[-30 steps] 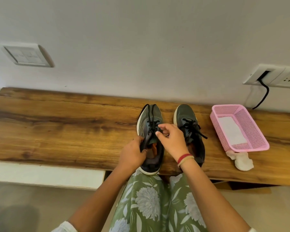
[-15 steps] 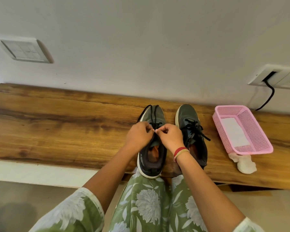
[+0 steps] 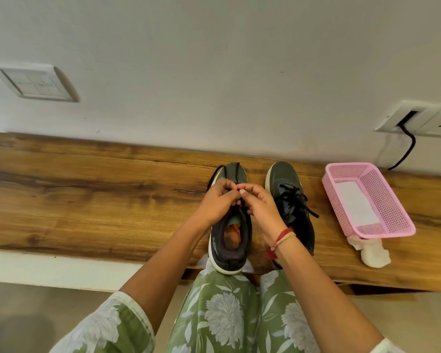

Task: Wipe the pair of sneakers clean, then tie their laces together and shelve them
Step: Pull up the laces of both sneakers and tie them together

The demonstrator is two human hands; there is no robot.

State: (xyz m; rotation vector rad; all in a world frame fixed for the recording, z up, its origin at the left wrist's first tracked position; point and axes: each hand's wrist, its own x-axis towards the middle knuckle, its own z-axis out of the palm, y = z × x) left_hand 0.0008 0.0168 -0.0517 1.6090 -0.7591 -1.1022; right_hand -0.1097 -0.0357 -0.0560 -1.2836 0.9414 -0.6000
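hands unmoved | left hand, right hand pinch lace

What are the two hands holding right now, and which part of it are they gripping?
Both the left hand and the right hand pinch the black laces of the left sneaker, over its tongue. The shoe body itself isn't gripped.

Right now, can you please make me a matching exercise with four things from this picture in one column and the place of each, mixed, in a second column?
Things:
1. left sneaker
2. right sneaker
3. pink basket
4. crumpled wipe

Places:
A. on the wooden bench, against the basket's near end
B. under both hands, the left hand and the right hand
C. farthest right, a white sheet inside
D. between the other sneaker and the basket

Pairs: 1-B, 2-D, 3-C, 4-A
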